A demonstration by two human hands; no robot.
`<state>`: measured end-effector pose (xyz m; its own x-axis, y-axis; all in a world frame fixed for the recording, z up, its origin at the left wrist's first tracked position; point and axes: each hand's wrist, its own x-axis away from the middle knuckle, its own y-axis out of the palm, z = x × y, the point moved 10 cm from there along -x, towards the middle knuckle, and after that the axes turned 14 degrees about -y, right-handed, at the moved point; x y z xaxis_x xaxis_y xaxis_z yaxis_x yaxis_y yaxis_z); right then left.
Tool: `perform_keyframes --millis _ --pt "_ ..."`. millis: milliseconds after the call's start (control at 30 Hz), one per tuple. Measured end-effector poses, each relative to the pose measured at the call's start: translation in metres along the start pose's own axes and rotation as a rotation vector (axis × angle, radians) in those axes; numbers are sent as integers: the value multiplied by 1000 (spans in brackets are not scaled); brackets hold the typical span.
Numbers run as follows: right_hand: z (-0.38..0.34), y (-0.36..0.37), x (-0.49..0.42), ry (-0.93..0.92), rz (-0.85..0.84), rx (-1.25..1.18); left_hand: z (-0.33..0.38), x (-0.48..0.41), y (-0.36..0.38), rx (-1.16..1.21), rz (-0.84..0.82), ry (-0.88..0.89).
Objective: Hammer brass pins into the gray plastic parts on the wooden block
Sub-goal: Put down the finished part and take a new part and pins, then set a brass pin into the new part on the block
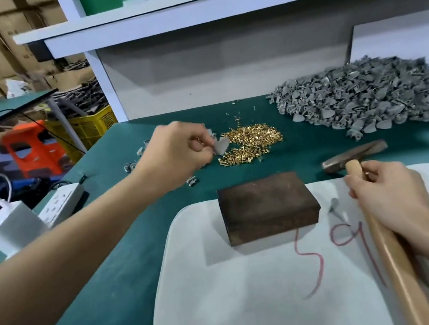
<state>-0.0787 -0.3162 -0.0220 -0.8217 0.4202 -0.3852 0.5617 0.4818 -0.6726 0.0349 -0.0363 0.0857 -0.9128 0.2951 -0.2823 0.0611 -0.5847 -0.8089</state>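
The wooden block point(267, 206) lies flat on the far part of a white pad point(261, 310), which rests on the green table surface point(104, 308). The left hand point(178, 154) is held far and left of the block, at the left edge of the pile of brass pins point(255, 141); its fingers are curled and pinch one gray plastic part point(221, 145) between thumb and fingertips. The right hand point(388, 190) is to the right of the block, with fingers wrapped around the wooden handle of the hammer point(355, 156) just below the head. The hammer head is positioned at the far edge of the pad, right of the block; contact with the surface cannot be determined. A single gray part point(334, 206) lies on the pad just beside the block's right side. A large heap of gray parts point(367, 100) occupies the far right of the table. A power strip point(62, 200) and a white box point(11, 227) sit at the left edge.
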Motion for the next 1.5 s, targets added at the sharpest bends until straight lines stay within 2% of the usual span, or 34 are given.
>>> perform_keyframes --millis 33,133,200,267,433,533,600,667,733,867,1000,1233,1367,1500 --pt "-3 -3 0 -31 12 40 17 13 3 -62 17 77" --pt "-9 -4 -2 -92 21 75 66 60 23 -571 225 410" --pt "-11 -5 -4 -114 33 63 79 85 42 -714 182 535" --pt "-13 -6 -4 -143 40 74 78 96 51 -749 167 596" --pt "-13 -3 -5 -163 22 97 69 96 50 -780 203 578" --pt "-32 -18 -2 -257 136 63 66 87 33 -590 248 492" --pt "-56 -31 7 -368 237 -61 61 75 18 -328 193 336" --pt "-88 -34 21 -518 266 -230 47 62 16 99 42 99" --pt "-116 -29 40 -665 247 -316 46 62 34 496 -135 -40" --pt "-137 -20 68 -812 251 -270 60 74 64 809 -278 -97" --pt "-141 -22 74 -895 301 -172 57 76 74 935 -349 -157" --pt "-135 -21 71 -885 321 -202 40 79 82 879 -377 -270" --pt "-131 -19 66 -849 308 -200 47 82 82 863 -467 -239" --pt "-132 -10 62 -832 213 -230 45 73 76 791 -429 -184"
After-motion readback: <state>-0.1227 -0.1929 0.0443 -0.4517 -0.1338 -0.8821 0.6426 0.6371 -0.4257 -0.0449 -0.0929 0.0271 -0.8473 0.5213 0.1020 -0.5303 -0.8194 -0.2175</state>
